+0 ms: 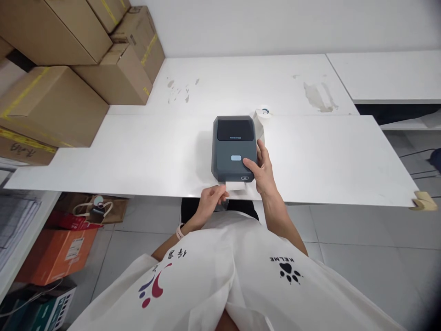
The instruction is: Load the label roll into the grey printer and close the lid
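"At the front edge of the worktop [327, 156], how do the hands sit?"

"The left hand [209, 201] is narrow, fingertips at the left end of the paper [235, 185] jutting from the printer [234, 148]; whether they pinch it, I can't tell. The right hand [265, 174] clasps the printer's right side."

"What could go wrong?"

"A slanted tug could tear or skew the paper, I'd say, and a slipping thumb could press that pale button [236, 157]."

"And their pose?"

"Left forearm angles in from below the edge; right thumb lies on top, fingers along the side."

"Farther out?"

"A white strip [259, 128] lies beside the printer's far right corner. Cardboard boxes [119, 76] stand stacked at the left."
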`<action>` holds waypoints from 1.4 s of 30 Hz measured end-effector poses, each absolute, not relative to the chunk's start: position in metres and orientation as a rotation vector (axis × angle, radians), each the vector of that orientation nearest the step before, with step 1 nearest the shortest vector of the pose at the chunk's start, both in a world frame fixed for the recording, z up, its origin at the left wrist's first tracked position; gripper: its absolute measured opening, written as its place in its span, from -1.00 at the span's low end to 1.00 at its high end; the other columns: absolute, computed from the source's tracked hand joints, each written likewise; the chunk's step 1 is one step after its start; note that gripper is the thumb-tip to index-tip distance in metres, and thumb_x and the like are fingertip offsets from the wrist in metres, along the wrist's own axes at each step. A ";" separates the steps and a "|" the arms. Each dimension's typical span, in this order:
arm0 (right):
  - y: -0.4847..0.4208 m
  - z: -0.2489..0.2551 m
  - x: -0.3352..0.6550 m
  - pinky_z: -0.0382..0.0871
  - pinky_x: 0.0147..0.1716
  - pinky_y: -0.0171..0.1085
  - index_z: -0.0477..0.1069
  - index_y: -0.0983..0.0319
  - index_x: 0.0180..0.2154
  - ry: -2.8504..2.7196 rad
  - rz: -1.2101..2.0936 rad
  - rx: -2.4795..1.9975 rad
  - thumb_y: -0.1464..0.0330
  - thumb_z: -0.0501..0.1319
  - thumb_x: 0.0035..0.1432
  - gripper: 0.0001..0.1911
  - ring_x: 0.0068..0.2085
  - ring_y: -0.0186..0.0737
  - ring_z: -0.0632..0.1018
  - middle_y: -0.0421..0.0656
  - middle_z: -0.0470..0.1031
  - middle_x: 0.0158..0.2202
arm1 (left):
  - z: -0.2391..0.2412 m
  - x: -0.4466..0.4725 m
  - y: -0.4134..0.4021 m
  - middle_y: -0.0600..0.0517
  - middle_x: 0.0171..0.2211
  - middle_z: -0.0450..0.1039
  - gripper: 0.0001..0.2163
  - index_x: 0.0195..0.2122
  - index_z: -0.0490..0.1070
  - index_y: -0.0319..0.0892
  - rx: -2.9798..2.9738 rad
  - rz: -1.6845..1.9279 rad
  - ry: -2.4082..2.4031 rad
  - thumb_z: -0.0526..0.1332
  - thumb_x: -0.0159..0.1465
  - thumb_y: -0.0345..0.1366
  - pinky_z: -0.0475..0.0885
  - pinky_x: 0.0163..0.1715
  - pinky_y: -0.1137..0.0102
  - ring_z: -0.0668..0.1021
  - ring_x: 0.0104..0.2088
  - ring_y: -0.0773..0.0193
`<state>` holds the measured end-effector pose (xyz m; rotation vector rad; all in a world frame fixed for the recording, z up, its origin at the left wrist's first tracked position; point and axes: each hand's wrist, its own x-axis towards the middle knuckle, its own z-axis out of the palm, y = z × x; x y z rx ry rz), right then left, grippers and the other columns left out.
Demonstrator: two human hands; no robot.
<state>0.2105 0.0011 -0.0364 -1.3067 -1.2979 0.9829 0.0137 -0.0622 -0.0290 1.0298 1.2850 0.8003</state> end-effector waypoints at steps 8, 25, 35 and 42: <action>0.015 -0.025 0.212 0.40 0.29 0.07 -0.22 0.02 0.50 -1.336 0.989 -1.359 0.13 0.26 0.24 -0.03 0.41 0.02 0.32 0.00 0.11 0.50 | -0.015 0.021 -0.047 0.04 -0.54 0.53 -0.66 -0.61 0.44 -0.14 1.137 0.667 1.093 0.34 0.20 -0.05 0.30 -0.49 0.40 0.41 -0.57 0.39; -0.017 -0.015 0.229 0.17 0.45 0.10 -0.04 -0.09 0.48 -1.441 0.776 -1.285 -0.16 -0.19 0.41 -0.27 0.54 0.00 0.09 -0.20 0.03 0.54 | -0.012 -0.022 -0.002 0.05 -0.47 0.44 -0.73 -0.38 0.52 -0.11 1.044 1.354 1.390 0.17 0.31 -0.06 0.32 -0.46 0.40 0.42 -0.47 0.34; 0.133 0.046 0.233 -0.20 0.52 0.17 -0.45 -0.04 0.51 -1.578 0.509 -1.303 -0.24 -0.39 0.35 -0.14 0.58 -0.02 -0.20 -0.23 -0.25 0.58 | -0.008 0.024 0.079 -0.15 0.32 0.38 -0.30 0.38 0.19 -0.07 1.471 0.887 1.510 0.29 0.18 -0.25 0.41 0.18 0.11 0.44 0.29 -0.11; 0.154 0.056 0.238 0.08 0.42 0.27 -0.09 0.10 0.49 -1.698 0.174 -1.388 -0.12 -0.09 0.40 -0.21 0.52 0.17 0.09 -0.03 0.08 0.51 | -0.018 0.024 0.082 -0.13 0.38 0.33 -0.15 0.47 0.04 -0.03 1.463 0.882 1.493 0.28 0.13 -0.35 0.48 0.14 0.08 0.51 0.24 -0.14</action>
